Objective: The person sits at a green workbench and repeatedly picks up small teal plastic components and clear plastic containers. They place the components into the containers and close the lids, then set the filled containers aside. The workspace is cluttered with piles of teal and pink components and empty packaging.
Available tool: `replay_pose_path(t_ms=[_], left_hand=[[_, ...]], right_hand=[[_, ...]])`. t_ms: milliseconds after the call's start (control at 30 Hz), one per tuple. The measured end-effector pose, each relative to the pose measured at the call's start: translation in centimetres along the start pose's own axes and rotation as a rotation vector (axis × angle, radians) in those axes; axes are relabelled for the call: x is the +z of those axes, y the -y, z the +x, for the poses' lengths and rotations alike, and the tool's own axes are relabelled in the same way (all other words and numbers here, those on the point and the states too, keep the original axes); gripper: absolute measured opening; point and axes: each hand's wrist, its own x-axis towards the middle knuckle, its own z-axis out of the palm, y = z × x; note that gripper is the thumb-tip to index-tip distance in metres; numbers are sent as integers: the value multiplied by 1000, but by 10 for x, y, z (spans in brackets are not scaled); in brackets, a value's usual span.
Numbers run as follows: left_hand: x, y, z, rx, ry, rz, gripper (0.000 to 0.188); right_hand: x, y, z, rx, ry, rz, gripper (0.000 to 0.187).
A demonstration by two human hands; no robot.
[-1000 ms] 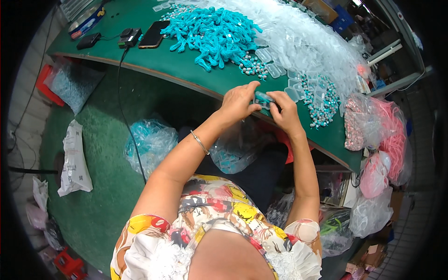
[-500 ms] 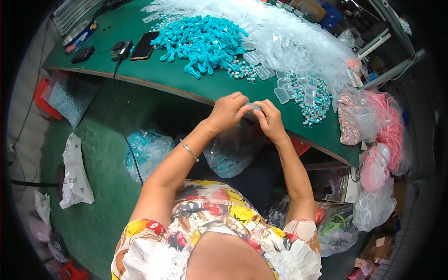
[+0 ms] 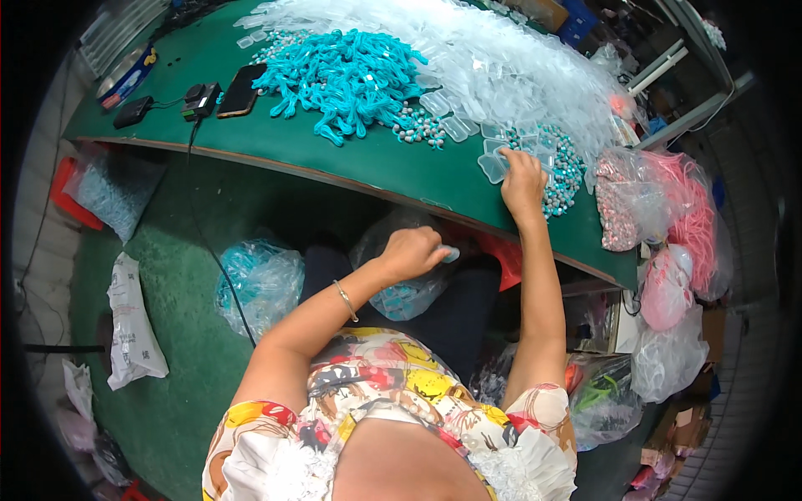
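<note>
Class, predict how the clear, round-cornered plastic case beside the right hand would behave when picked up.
The clear, round-cornered plastic case would probably feel light, since its see-through walls look thin. It seems likely to stay stiff, as its outline shows no sagging. Its shiny surface might prove slippery.

On your bench (image 3: 451, 179), the phone (image 3: 241, 90) lies left of the cords (image 3: 342, 83); the heap of cases (image 3: 510, 71) spreads behind and right. Before the heap, loose cases (image 3: 490, 170) and beads (image 3: 565, 177) lie by your right fingers (image 3: 510, 156).
</note>
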Motion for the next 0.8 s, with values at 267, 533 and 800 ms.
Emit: replay_pose_path(t_ms=[267, 533, 800], left_hand=[[-7, 2, -2, 127, 8, -13, 21], [-98, 42, 63, -138, -565, 225, 14], [-82, 76, 108, -254, -420, 436, 12]], right_hand=[[1, 6, 12, -56, 158, -30, 32], [1, 73, 9, 152, 273, 85, 26], [-3, 77, 14, 305, 275, 278, 21]])
